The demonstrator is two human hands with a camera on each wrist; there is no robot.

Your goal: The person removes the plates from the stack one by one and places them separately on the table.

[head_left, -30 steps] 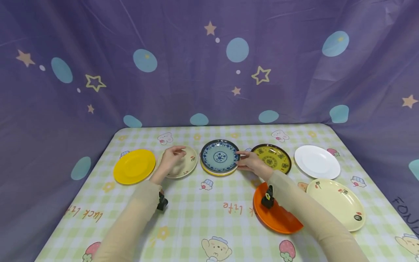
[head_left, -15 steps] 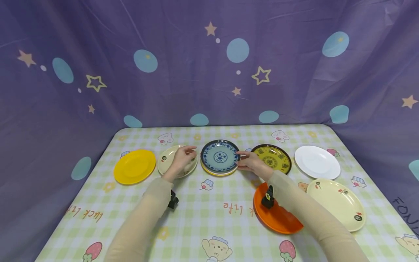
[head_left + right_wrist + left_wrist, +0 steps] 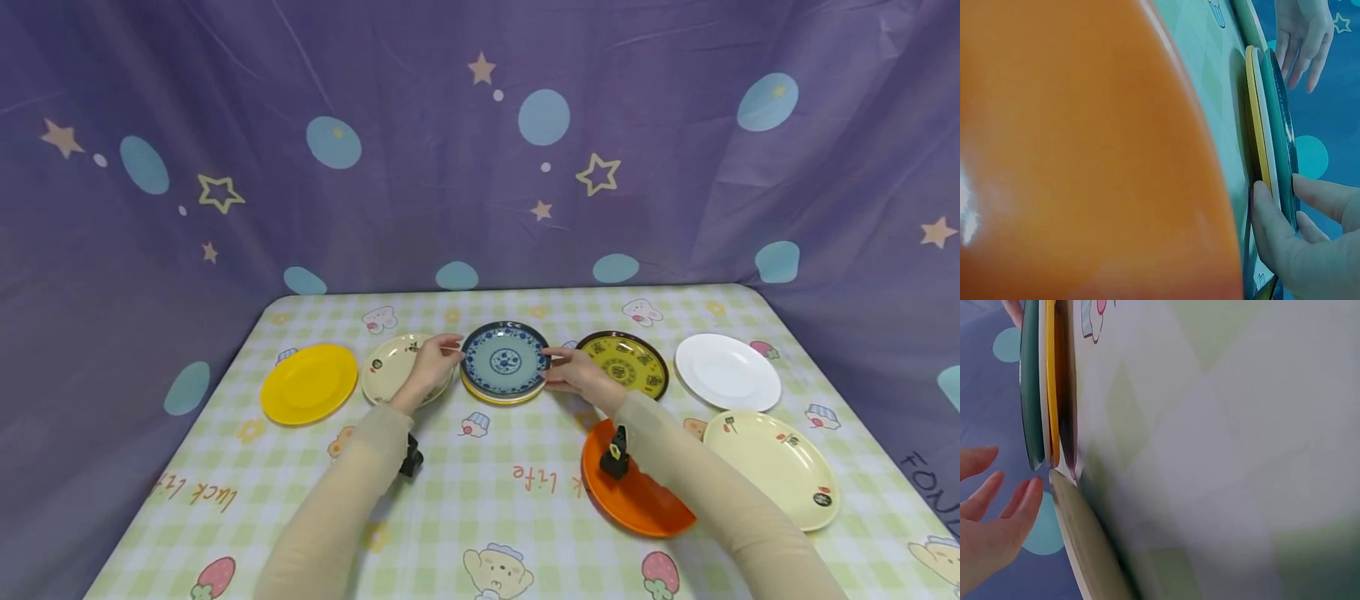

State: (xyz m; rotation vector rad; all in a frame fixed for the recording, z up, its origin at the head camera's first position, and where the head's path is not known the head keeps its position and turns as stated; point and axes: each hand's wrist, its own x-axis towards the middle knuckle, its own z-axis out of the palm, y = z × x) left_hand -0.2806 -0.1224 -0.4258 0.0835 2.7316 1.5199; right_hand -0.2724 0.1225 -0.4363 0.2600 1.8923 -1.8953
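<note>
A blue patterned plate (image 3: 504,360) tops a small stack, with white and yellow plates under it, at the middle of the table. Edge-on, the stack (image 3: 1266,125) shows three rims. My right hand (image 3: 553,367) pinches the stack's right rim, thumb below and fingers above in the right wrist view (image 3: 1285,206). My left hand (image 3: 450,346) reaches to the stack's left rim with straight fingers. In the left wrist view the left hand (image 3: 997,500) sits just short of the stack (image 3: 1032,394), holding nothing.
A cream plate (image 3: 386,371) lies under my left hand and a yellow plate (image 3: 308,383) further left. Right of the stack are a dark-rimmed yellow plate (image 3: 626,362), a white plate (image 3: 727,371) and a cream oval plate (image 3: 772,467). An orange plate (image 3: 645,504) lies under my right forearm.
My left hand has moved right, from over the cream plate to the blue plate's left rim. The right hand has kept its hold on the right rim.
</note>
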